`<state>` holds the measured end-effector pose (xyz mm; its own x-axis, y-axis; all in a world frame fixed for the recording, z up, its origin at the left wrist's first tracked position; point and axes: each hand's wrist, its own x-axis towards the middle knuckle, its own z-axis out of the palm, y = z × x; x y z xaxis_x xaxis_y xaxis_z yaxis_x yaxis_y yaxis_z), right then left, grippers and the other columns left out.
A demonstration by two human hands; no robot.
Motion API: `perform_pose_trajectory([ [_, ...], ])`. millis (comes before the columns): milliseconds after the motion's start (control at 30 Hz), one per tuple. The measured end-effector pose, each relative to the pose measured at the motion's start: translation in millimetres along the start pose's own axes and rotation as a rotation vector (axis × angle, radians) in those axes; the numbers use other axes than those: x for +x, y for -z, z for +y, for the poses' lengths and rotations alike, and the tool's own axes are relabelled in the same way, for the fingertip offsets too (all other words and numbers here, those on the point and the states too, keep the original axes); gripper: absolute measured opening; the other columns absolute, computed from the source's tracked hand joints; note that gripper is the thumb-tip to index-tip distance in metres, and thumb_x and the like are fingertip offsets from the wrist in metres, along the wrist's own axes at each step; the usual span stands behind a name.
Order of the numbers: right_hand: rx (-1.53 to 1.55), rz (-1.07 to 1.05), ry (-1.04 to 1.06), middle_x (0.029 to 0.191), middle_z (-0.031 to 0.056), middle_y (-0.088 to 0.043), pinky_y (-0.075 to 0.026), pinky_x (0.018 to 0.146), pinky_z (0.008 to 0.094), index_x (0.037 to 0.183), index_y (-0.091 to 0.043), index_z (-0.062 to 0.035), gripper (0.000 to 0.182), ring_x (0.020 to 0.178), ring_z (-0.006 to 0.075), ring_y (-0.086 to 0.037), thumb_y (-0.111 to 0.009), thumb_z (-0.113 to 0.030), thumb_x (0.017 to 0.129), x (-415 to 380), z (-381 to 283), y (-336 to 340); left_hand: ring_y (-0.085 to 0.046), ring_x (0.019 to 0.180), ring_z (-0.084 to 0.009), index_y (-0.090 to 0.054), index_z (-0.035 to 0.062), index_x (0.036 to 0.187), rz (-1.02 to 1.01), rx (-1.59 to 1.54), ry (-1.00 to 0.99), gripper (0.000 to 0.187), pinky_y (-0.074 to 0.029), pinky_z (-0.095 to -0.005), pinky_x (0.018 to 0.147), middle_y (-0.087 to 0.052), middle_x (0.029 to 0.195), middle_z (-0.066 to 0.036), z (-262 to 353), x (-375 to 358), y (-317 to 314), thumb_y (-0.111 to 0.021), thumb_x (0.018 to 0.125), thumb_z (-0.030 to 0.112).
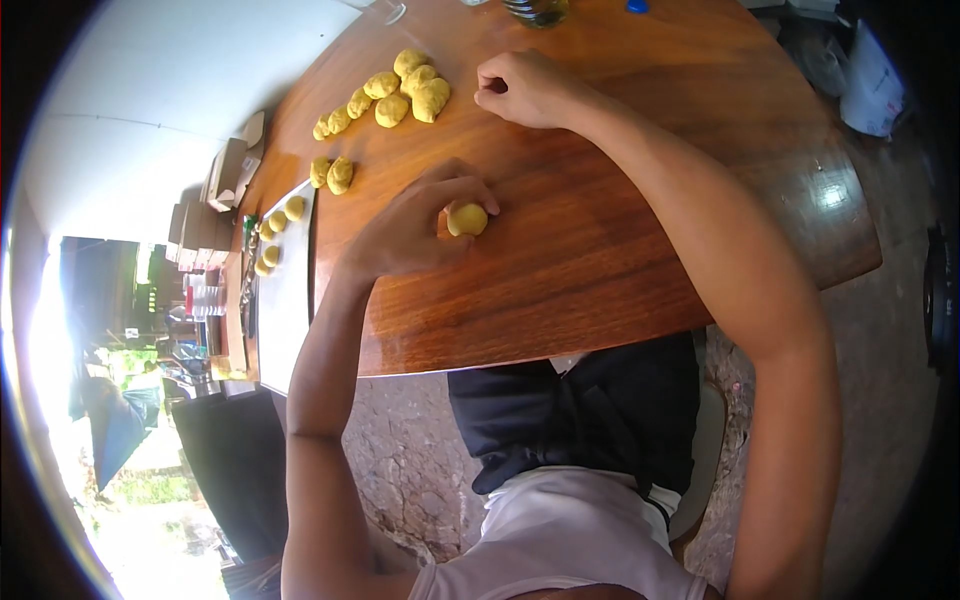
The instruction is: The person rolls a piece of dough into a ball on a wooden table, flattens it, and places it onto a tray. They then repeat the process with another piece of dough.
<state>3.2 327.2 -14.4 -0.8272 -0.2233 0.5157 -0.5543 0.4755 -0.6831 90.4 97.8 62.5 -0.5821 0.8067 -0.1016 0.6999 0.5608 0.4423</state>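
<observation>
A smooth yellow dough ball (467,219) is in my left hand (418,222), with thumb and fingers curled around it just over the wooden table. My right hand (532,90) is curled into a loose fist farther up the table, its hollow dark and no object showing in it. Left of that fist lies a cluster of rougher yellow dough lumps (430,100), apart from the hand. Two more dough lumps (340,175) sit beyond my left wrist. Several smooth dough balls (294,208) stand on a white tray (288,310) at the left.
The shiny wooden table (600,260) has its near edge by my lap. Along the far edge are a glass jar with dark liquid (537,10), a small blue object (637,6) and a clear cup (388,11). Boxes (205,225) are stacked at the left, past the tray.
</observation>
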Motion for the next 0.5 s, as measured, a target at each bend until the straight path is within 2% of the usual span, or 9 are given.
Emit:
perform_pose_trajectory([
  [67,-0.004,-0.008,-0.01,0.075,0.0148,-0.071,-0.053,0.07,0.044,0.078,-0.068,-0.0052,0.02,0.073,0.0346,-0.068,-0.066,-0.023,0.088,0,0,1,-0.056,0.129,-0.0306,-0.069,0.0086,0.124,-0.148,0.041,0.1,0.054,-0.043,-0.0407,0.112,-0.059,0.135,-0.012,5,3,4,-0.076,0.071,0.004],
  [100,-0.007,-0.015,-0.02,0.075,0.0148,-0.071,-0.053,0.07,0.044,0.078,-0.068,-0.0054,0.02,0.073,0.0346,-0.068,-0.066,-0.023,0.088,-1,0,2,-0.056,0.129,-0.0306,-0.069,0.0086,0.124,-0.148,0.042,0.098,0.054,-0.043,-0.0407,0.112,-0.059,0.135,-0.012,11,2,6,-0.076,0.071,0.004],
  [167,-0.007,-0.011,-0.003,0.074,0.0147,-0.069,-0.051,0.067,0.0421,0.081,-0.067,-0.0029,0.02,0.069,0.0315,-0.065,-0.068,-0.021,0.09,0,-1,1,-0.056,0.133,-0.0325,-0.069,0.009,0.128,0.004,0.167,-0.075,0.052,-0.041,-0.0414,0.115,-0.059,0.142,-0.015,26,-1,7,-0.076,0.076,0.004],
  [200,-0.006,-0.006,0.011,0.073,0.0145,-0.067,-0.049,0.064,0.0403,0.083,-0.066,-0.0005,0.02,0.066,0.0284,-0.062,-0.069,-0.018,0.091,0,0,0,-0.056,0.133,-0.0325,-0.069,0.009,0.128,0.006,0.169,-0.071,0.052,-0.041,-0.0414,0.115,-0.059,0.142,-0.015,30,1,7,-0.076,0.076,0.004],
  [267,0.009,0.018,0.003,0.073,0.0145,-0.067,-0.048,0.064,0.0401,0.083,-0.066,-0.0005,0.02,0.065,0.0278,-0.061,-0.069,-0.019,0.091,0,3,-3,-0.053,0.138,-0.0323,-0.069,0.0089,0.131,0.399,0.041,0.048,0.049,-0.04,-0.0428,0.116,-0.057,0.147,-0.016,36,5,5,-0.075,0.083,0.007],
  [300,0.019,0.034,0.002,0.074,0.0145,-0.067,-0.048,0.064,0.0399,0.084,-0.066,-0.0005,0.02,0.065,0.0272,-0.061,-0.07,-0.019,0.091,-1,3,-5,-0.054,0.137,-0.0339,-0.07,0.0066,0.128,0.412,0.051,0.004,0.038,-0.042,-0.0446,0.115,-0.061,0.143,-0.018,29,5,-7,-0.071,0.09,0.011],
  [400,0.032,-0.008,0.037,0.072,0.0114,-0.066,-0.048,0.064,0.0393,0.082,-0.064,-0.0006,0.022,0.064,0.0216,-0.059,-0.07,-0.019,0.093,2,7,-5,-0.057,0.134,-0.0372,-0.072,0.0046,0.124,0.397,0.12,-0.124,0.033,-0.045,-0.0456,0.112,-0.061,0.142,-0.02,4,13,-57,-0.068,0.092,0.011],
  [467,0.117,-0.027,0.057,0.069,0.0071,-0.059,-0.046,0.063,0.0374,0.08,-0.062,-0.0012,0.024,0.066,0.016,-0.054,-0.069,-0.018,0.095,3,14,-9,-0.061,0.127,-0.0397,-0.074,0.0038,0.117,0.485,-0.021,-0.093,0.027,-0.05,-0.0433,0.106,-0.061,0.14,-0.022,-19,35,-61,-0.065,0.093,0.011],
  [500,0.104,-0.046,0.102,0.069,0.0052,-0.056,-0.045,0.064,0.0358,0.08,-0.061,-0.0013,0.024,0.067,0.0143,-0.052,-0.068,-0.018,0.096,0,20,-10,-0.064,0.121,-0.0383,-0.076,0.0055,0.113,0.509,-0.037,0.058,0.025,-0.053,-0.0436,0.1,-0.064,0.134,-0.022,-6,44,-64,-0.064,0.092,0.011],
])
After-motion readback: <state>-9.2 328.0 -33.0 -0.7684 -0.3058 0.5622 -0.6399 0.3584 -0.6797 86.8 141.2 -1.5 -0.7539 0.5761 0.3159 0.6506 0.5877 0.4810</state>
